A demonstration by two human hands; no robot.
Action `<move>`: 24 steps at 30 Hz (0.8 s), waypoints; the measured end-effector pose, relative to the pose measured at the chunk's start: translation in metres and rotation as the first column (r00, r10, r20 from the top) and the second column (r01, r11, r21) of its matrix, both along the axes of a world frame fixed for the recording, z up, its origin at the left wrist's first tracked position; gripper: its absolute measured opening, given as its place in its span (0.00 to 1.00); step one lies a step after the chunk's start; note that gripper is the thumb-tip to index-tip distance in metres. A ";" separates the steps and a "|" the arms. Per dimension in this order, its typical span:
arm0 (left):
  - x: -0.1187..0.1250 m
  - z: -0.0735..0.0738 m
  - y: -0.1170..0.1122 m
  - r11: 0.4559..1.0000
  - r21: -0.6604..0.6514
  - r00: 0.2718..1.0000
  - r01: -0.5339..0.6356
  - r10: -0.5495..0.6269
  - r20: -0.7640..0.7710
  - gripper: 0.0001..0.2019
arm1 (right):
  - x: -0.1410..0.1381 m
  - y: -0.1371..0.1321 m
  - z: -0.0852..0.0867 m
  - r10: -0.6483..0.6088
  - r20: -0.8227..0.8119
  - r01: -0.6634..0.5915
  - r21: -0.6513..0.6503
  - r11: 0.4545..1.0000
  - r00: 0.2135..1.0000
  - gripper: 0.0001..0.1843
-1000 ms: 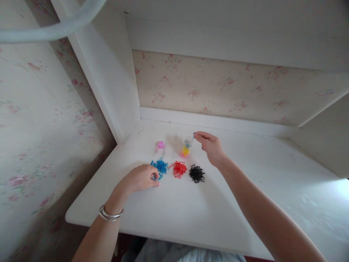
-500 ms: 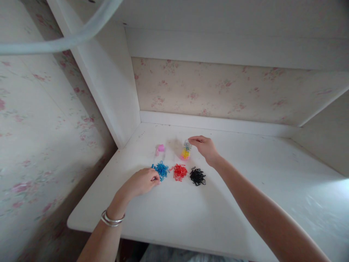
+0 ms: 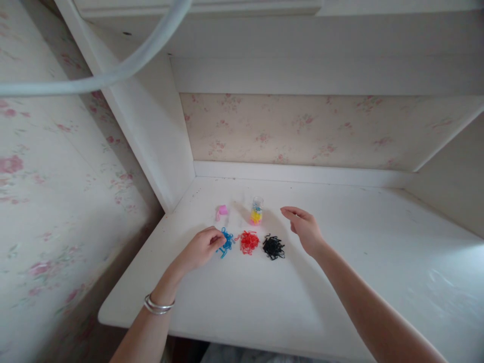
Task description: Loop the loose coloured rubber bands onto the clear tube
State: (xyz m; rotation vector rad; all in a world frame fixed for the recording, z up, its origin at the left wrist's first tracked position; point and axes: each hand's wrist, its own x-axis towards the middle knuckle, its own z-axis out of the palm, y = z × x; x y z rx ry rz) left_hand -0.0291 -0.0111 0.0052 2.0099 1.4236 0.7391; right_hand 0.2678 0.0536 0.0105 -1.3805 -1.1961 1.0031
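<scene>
My left hand (image 3: pixel 204 246) is at the left edge of a pile of blue rubber bands (image 3: pixel 227 243), its fingers curled and pinched together. The fingertips hide part of the pile, and I cannot make out what is between them. To the right of a small clear jar (image 3: pixel 257 203), my right hand (image 3: pixel 303 229) hovers with thumb and fingers drawn together; nothing shows in them. Uncapped and upright, the jar holds blue, yellow and pink bands in layers. A pile of red rubber bands (image 3: pixel 248 242) and a pile of black rubber bands (image 3: pixel 274 247) lie in front of it.
A pink cap-like piece (image 3: pixel 223 209) lies left of the jar on the white desk (image 3: pixel 242 297). A white side panel (image 3: pixel 151 121) borders the desk at left, and an overhead shelf (image 3: pixel 302 70) spans the back. A pale curved tube (image 3: pixel 124 70) crosses the upper left.
My right hand has drawn away from the jar's mouth to the right. My left hand has shifted slightly right, further over the blue bands. The camera view has tilted up a little.
</scene>
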 end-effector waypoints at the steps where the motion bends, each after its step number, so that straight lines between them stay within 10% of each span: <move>1: 0.003 0.002 0.001 1.000 0.005 0.999 -0.019 0.018 0.050 0.15 | 0.009 -0.006 -0.007 -0.019 -0.026 0.018 -0.029 0.999 0.999 0.24; 8: 0.039 0.030 0.017 0.981 -0.128 0.889 -0.145 0.186 0.419 0.16 | 0.048 -0.036 -0.043 -0.102 -0.089 0.088 -0.152 0.984 0.991 0.26; 18: 0.104 0.048 0.088 0.977 -0.159 0.637 -0.145 0.215 0.740 0.17 | 0.047 -0.048 -0.041 -0.041 0.052 0.045 -0.065 0.997 0.998 0.24; 24: 0.119 0.041 0.100 0.961 -0.122 0.716 -0.249 0.267 0.645 0.18 | 0.049 -0.048 -0.043 -0.023 0.048 0.026 -0.070 0.997 0.999 0.21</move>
